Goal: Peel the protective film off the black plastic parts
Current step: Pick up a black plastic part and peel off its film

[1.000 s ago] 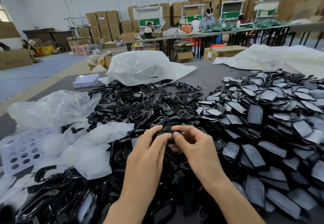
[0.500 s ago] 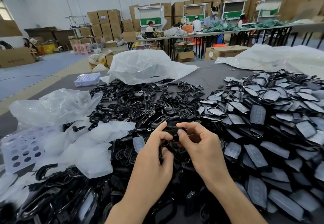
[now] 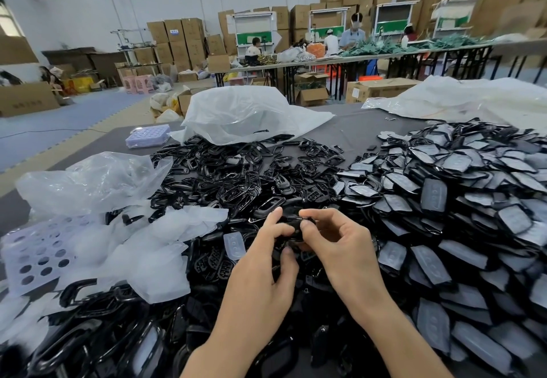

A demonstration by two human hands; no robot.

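Between both hands, just below centre, a black part (image 3: 291,223) is held over the heap (image 3: 207,262). It is pinched from 9 o'clock by curled fingers of the left hand (image 3: 262,271) and from 3 o'clock by thumb and forefinger of the right hand (image 3: 340,247). Whether its film is lifted cannot be told; fingertips hide it. Filmed parts (image 3: 444,200) are piled at 3 o'clock, bare frames (image 3: 236,176) at 12 o'clock, and a loose film (image 3: 234,244) lies at 9 o'clock. The film could be torn by too sharp a pull, leaving a scrap. With a slipped pinch the part could be lost among unpeeled ones.
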